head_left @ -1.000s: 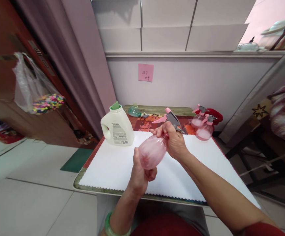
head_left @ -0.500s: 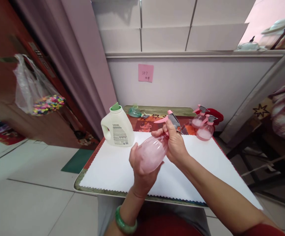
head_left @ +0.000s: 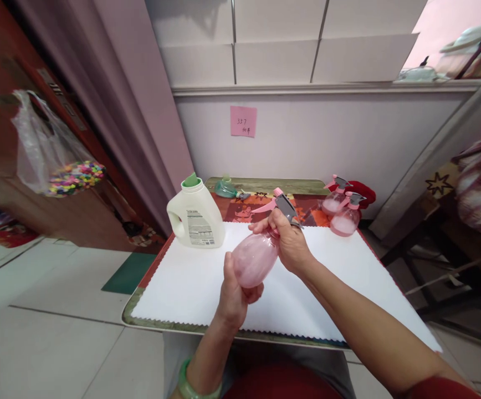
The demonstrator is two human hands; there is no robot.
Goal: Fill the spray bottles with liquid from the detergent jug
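"So, what do we have between our hands?"

"We have a pink spray bottle (head_left: pixel 256 259), held tilted above the white sheet (head_left: pixel 327 293) on the table (head_left: pixel 294 186), with its spray head (head_left: pixel 285 207) up and away from us and its round bottom toward us."

"How do we grip it?"

"Our right hand (head_left: pixel 293 242) is wrapped round the neck, just under the spray head. Our left hand (head_left: pixel 233 299) cups the bottom, thumb along the side and fingers curled in beneath; how hard they press, we can't tell."

"Does it look heavy?"

"Moderately so, we think. We see something cloudy through the wall, but we can't make out how full it is. If it is mostly liquid, the weight should sit in the round part and shift as we tip it."

"And the wall?"

"It looks thin, smooth and glossy, likely plastic, so we expect it to give a little when squeezed and turn slippery if wet. The narrow neck seems our surest hold, with a palm under the bottom for the load. The trigger (head_left: pixel 264 207) looks like a poor handle, since it probably moves when pulled."

"What stands nearby?"

"We have a white jug (head_left: pixel 201 219) to the left and two similar bottles (head_left: pixel 343 224) at the far right, all apart from our hands."
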